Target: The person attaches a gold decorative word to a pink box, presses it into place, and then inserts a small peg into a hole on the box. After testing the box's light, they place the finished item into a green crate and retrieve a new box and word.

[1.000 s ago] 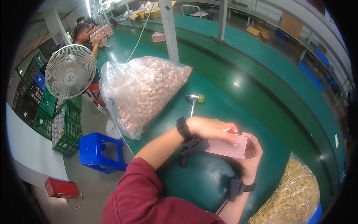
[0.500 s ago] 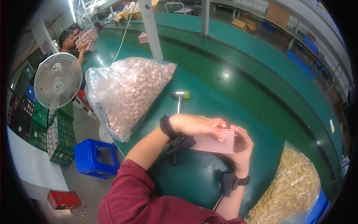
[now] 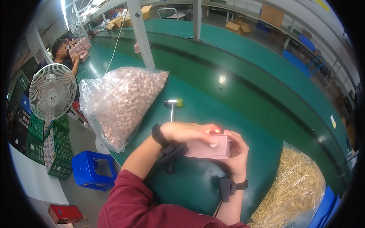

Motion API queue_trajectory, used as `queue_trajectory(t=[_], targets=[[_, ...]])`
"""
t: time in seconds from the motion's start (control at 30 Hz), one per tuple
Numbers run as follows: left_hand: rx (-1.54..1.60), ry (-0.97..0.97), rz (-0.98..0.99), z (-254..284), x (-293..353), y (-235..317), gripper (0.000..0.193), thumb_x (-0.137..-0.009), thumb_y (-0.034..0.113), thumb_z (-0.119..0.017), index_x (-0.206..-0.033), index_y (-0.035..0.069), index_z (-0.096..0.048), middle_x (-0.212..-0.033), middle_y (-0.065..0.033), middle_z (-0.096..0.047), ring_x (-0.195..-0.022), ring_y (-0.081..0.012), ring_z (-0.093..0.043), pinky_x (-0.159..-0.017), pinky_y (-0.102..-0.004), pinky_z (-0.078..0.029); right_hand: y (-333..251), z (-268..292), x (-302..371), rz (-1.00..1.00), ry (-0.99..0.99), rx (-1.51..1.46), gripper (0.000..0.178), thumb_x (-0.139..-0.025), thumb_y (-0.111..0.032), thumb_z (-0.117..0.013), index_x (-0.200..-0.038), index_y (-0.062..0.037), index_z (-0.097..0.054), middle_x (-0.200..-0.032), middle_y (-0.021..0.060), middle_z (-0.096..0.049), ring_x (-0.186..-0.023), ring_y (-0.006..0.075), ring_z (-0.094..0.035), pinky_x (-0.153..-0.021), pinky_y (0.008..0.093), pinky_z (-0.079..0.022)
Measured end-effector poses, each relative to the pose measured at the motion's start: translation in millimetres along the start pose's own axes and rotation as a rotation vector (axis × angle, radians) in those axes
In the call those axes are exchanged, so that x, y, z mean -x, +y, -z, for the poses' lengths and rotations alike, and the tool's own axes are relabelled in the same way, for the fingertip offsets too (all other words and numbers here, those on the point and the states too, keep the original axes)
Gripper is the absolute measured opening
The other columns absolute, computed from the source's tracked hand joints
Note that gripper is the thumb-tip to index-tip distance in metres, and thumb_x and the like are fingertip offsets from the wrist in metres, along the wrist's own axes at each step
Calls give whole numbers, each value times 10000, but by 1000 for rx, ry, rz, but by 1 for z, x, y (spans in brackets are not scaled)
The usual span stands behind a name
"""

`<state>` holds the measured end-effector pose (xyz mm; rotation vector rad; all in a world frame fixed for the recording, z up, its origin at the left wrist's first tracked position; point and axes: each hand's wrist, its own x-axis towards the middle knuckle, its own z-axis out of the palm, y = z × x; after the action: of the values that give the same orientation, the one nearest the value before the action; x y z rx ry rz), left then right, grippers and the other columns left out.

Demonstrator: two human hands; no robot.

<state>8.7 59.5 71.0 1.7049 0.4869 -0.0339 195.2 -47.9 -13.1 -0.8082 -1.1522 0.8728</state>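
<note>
Both hands are around a pink box-shaped piece (image 3: 207, 151) above the green table. Across its upper side lies my left hand (image 3: 186, 132), thumb pressed on the top and the other fingers mostly hidden behind. A reddish glow shows at those fingertips. My right hand (image 3: 238, 154) wraps the right end, its fingers reaching over the far edge. Beyond my left wrist, a small mallet (image 3: 172, 110) with a black and yellow head rests on the table; its black grip shows below the wrist. I cannot make out the inside of the box.
A clear bag of small pink pieces (image 3: 127, 100) lies at the left, and a bag of yellowish screw-like pieces (image 3: 292, 186) at the right. Left on the floor are a blue stool (image 3: 93, 161), a fan (image 3: 52, 92) and green crates (image 3: 59, 152). A co-worker (image 3: 61, 53) sits farther back.
The whole view has shifted, so the table and bags appear slightly farther left and lower. Both hands keep their hold on the pink box, with little visible change in grip.
</note>
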Motion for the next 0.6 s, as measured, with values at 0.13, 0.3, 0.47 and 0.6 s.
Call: queue_trajectory(t=[0.13, 0.3, 0.47, 0.6], targets=[[71, 4, 60, 3, 0, 7, 618, -879, 435, -538, -1348, 51, -413, -1274, -120, -494, -1185, -211, -452, -1002, -304, -318, 2, 1, 1, -1, -4, 0, 697, -508, -19, -882, -1153, -36, -620, -1201, 128, -579, -1114, 230, -568, -977, 353, -448], [-2, -29, 36, 1, -2, 0, 642, -880, 450, -542, -1359, 47, -397, -1282, -122, -491, -1188, -215, -453, -1005, -306, -320, 0, 2, -2, -8, -9, 10, 693, -512, -14, -879, -1155, -35, -620, -1201, 132, -578, -1117, 233, -567, -979, 355, -447], [-14, -17, 49, 0, 1, 9, 649, -894, 465, -535, -1366, 46, -384, -1288, -127, -491, -1183, -221, -459, -994, -311, -339, 0, 2, 4, 15, -25, 27, 724, -509, -15, -886, -1173, -61, -601, -1198, 105, -570, -1093, 210, -560, -948, 349, -466], [-31, -23, 42, 0, 1, 5, 651, -909, 480, -526, -1372, 48, -376, -1286, -134, -495, -1180, -229, -469, -990, -317, -352, -2, 4, -1, 9, -42, 26, 725, -506, -16, -889, -1170, -64, -602, -1201, 106, -569, -1098, 215, -558, -955, 350, -462]])
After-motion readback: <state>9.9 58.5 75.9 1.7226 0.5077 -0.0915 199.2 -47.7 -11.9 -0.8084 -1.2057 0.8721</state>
